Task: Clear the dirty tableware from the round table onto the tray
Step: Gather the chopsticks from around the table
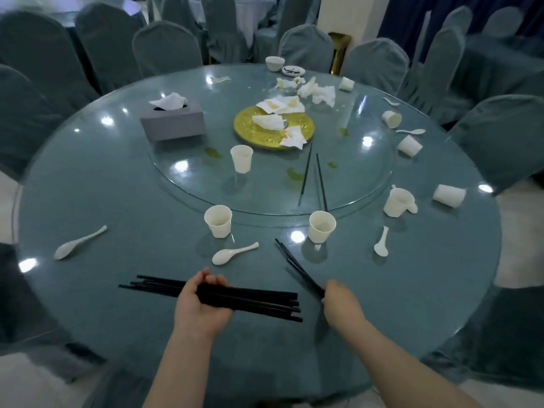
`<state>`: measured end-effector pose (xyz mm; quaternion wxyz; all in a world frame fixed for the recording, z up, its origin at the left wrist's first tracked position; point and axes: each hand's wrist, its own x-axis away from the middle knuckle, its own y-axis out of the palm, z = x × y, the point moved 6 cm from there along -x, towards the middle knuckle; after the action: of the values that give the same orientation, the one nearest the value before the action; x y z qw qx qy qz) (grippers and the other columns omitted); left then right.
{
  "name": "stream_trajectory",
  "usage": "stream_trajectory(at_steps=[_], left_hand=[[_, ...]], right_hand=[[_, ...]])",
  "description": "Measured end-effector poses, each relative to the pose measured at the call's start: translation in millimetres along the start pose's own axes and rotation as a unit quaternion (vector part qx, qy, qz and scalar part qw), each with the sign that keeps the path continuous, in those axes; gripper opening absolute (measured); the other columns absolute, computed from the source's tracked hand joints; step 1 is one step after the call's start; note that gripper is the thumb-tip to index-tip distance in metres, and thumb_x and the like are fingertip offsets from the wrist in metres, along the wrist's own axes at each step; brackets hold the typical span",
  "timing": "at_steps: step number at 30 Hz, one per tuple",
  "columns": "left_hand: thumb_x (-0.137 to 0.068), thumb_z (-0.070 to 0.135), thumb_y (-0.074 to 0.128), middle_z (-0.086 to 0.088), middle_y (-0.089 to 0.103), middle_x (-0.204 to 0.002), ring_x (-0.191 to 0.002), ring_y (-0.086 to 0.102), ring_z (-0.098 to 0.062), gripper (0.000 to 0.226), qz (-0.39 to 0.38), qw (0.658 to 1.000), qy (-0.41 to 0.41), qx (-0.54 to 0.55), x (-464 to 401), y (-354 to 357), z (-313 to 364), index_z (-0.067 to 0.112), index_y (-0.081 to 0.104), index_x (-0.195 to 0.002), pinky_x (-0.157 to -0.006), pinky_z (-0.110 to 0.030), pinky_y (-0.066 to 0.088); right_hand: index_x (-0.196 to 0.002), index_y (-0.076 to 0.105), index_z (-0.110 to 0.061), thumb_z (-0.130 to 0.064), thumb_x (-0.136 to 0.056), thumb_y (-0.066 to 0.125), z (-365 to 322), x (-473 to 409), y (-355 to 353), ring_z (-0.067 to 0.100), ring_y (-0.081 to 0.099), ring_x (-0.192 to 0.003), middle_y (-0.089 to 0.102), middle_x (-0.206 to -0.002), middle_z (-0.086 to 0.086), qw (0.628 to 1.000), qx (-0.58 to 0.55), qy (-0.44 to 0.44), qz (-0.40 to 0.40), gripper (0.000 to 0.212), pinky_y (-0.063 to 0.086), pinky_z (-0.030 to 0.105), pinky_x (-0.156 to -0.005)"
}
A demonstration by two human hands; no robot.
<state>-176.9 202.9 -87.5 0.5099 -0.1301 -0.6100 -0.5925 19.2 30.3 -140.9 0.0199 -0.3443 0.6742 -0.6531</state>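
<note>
Gripping a thick bundle of black chopsticks (223, 298) in curled fingers, the left hand (203, 304) holds them level just above the near edge of the round table (117, 295), their long axis running left to right across the lower middle of the frame. Just beside it, the right hand (341, 298) pinches the near end of another black pair (297, 267), which slants away toward the upper left, its far tips near a paper cup (321, 226). Joining this pair to the bundle looks like the step in hand, and it would call for swinging the slanted sticks round to match the bundle's line. Both sets are slim, smooth and glossy. Farther out, white ceramic spoons (232, 254) lie on the glass-topped teal cloth, a second upright cup (218, 220) stands left of the first, and a third pair of chopsticks (313, 176) rests on the glass turntable (182, 172) in mid-frame. Beyond sit a gold plate (253, 132) strewn with crumpled napkins, a grey tissue box (173, 123) and tipped cups at right. No tray is in view.
</note>
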Motion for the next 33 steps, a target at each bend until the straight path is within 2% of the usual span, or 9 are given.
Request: stream_trajectory(at_steps=[3, 8, 13, 17, 21, 23, 27, 31, 33], left_hand=[[-0.093, 0.021, 0.049, 0.006, 0.050, -0.050, -0.062, 0.049, -0.011, 0.019, 0.001, 1.000, -0.002, -0.008, -2.7, 6.7, -1.5, 0.018, 0.055, -0.075, -0.077, -0.027, 0.040], [-0.092, 0.021, 0.049, 0.007, 0.049, -0.049, -0.061, 0.048, -0.010, 0.018, 0.004, 1.000, -0.012, -0.018, -6.7, 12.9, -5.5, 0.019, 0.054, -0.074, -0.080, -0.027, 0.040], [-0.092, 0.021, 0.049, 0.007, 0.051, -0.047, -0.063, 0.049, -0.010, 0.017, -0.006, 0.999, -0.023, -0.027, -11.6, 29.6, -8.5, 0.019, 0.055, -0.076, -0.074, -0.031, 0.042], [-0.093, 0.020, 0.049, 0.004, 0.051, -0.045, -0.063, 0.048, -0.012, 0.018, -0.034, 0.999, -0.029, -0.026, -10.4, 55.4, -13.7, 0.017, 0.055, -0.076, -0.077, -0.030, 0.042], [-0.093, 0.018, 0.048, 0.005, 0.050, -0.048, -0.062, 0.047, -0.012, 0.019, -0.057, 0.998, -0.031, -0.023, -16.3, 85.0, -20.9, 0.017, 0.053, -0.075, -0.086, -0.029, 0.041], [-0.093, 0.018, 0.048, 0.005, 0.050, -0.049, -0.062, 0.047, -0.012, 0.019, -0.066, 0.997, -0.035, -0.024, -20.8, 98.1, -26.1, 0.017, 0.054, -0.075, -0.090, -0.031, 0.040], [-0.094, 0.020, 0.047, 0.005, 0.050, -0.048, -0.062, 0.048, -0.013, 0.022, -0.065, 0.997, -0.027, -0.030, -32.0, 115.3, -27.6, 0.017, 0.055, -0.074, -0.071, -0.031, 0.040], [-0.094, 0.020, 0.046, 0.004, 0.050, -0.046, -0.063, 0.049, -0.013, 0.021, -0.061, 0.997, -0.013, -0.034, -48.4, 135.1, -20.5, 0.017, 0.054, -0.074, -0.074, -0.029, 0.041], [-0.094, 0.021, 0.046, 0.005, 0.050, -0.047, -0.062, 0.050, -0.013, 0.021, -0.060, 0.998, -0.002, -0.034, -59.3, 148.0, -13.7, 0.018, 0.053, -0.074, -0.075, -0.029, 0.041]], right_hand=[[-0.108, 0.047, -0.008, -0.004, -0.093, 0.044, 4.9, 2.8, -1.0, 0.024, 0.054, -0.097, 0.053, -0.117, 0.013, 1.000, -0.022, 0.006, -0.007, 0.016, 0.041, 0.029, -0.078], [-0.106, 0.041, -0.007, 0.000, -0.088, 0.043, -8.1, 1.4, -28.1, 0.019, 0.044, -0.075, 0.041, -0.112, 0.007, 0.993, -0.112, -0.020, 0.028, 0.020, 0.037, 0.027, -0.066], [-0.089, 0.040, -0.019, -0.009, -0.085, 0.039, -14.3, -1.7, -69.2, 0.018, 0.044, -0.071, 0.045, -0.083, -0.003, 0.965, -0.243, -0.053, 0.085, 0.011, 0.034, 0.028, -0.059], [-0.075, 0.045, -0.023, -0.022, -0.087, 0.049, -1.7, -5.7, -97.0, 0.011, 0.044, -0.059, 0.051, -0.070, -0.004, 0.945, -0.298, -0.036, 0.132, 0.013, 0.032, 0.024, -0.050], [-0.064, 0.044, -0.019, -0.033, -0.090, 0.051, 16.3, -13.1, -119.6, 0.012, 0.043, -0.054, 0.050, -0.060, -0.003, 0.929, -0.324, 0.020, 0.177, 0.030, 0.036, 0.027, -0.052], [-0.067, 0.047, -0.014, -0.030, -0.090, 0.050, 26.8, -22.4, -130.5, 0.015, 0.046, -0.056, 0.052, -0.060, -0.001, 0.928, -0.320, 0.043, 0.183, 0.029, 0.038, 0.030, -0.054], [-0.076, 0.058, -0.008, -0.018, -0.088, 0.050, 35.7, -53.9, -148.2, 0.020, 0.052, -0.062, 0.059, -0.067, 0.004, 0.929, -0.318, 0.056, 0.179, 0.018, 0.043, 0.030, -0.056], [-0.075, 0.059, -0.014, -0.017, -0.088, 0.047, 31.1, -101.2, -157.7, 0.017, 0.053, -0.061, 0.060, -0.069, 0.001, 0.935, -0.316, 0.058, 0.153, 0.017, 0.037, 0.026, -0.048], [-0.067, 0.054, -0.013, -0.015, -0.088, 0.048, 26.2, -131.7, -163.5, 0.016, 0.051, -0.057, 0.056, -0.063, 0.001, 0.941, -0.305, 0.056, 0.139, 0.022, 0.033, 0.025, -0.045]])
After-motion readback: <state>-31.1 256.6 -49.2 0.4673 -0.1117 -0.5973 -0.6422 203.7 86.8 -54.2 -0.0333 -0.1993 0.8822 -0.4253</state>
